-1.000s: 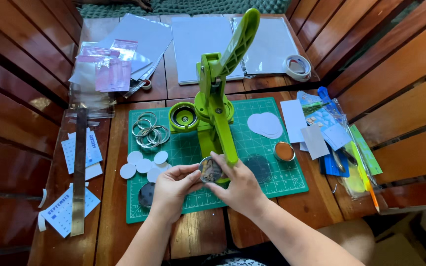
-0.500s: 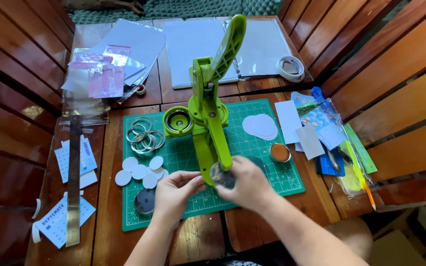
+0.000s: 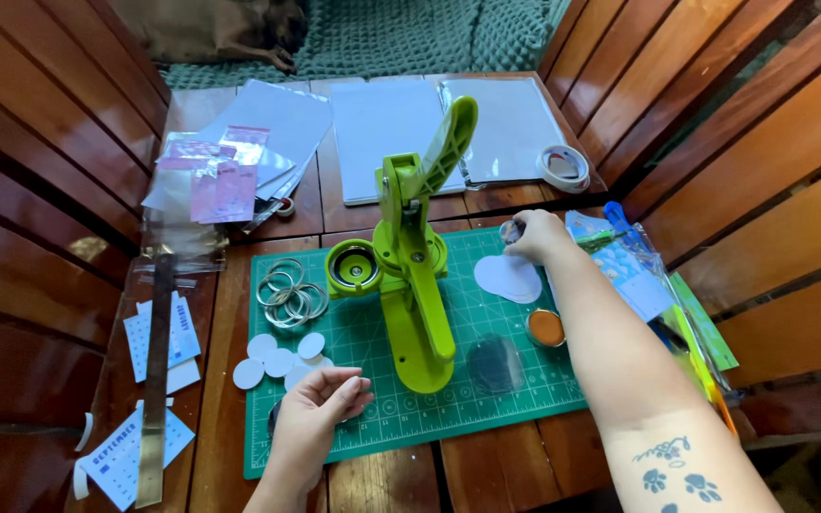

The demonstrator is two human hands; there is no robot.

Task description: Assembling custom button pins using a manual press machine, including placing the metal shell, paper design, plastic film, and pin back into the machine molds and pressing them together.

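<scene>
Small round metallic disc [image 3: 512,231] pinched in right hand [image 3: 536,237] above white paper circles [image 3: 508,277], beside lime-green button press [image 3: 410,256]; left hand [image 3: 320,404] loosely curled, empty, over green cutting mat [image 3: 486,399].

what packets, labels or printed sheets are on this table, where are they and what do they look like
Clear packets: back left, pink and white contents.
Printed paper slips: left edge, white with blue print, beside a metal ruler.
Clear bag: right of the cutting mat, blue and white cards inside.
White sheets: back centre.
</scene>
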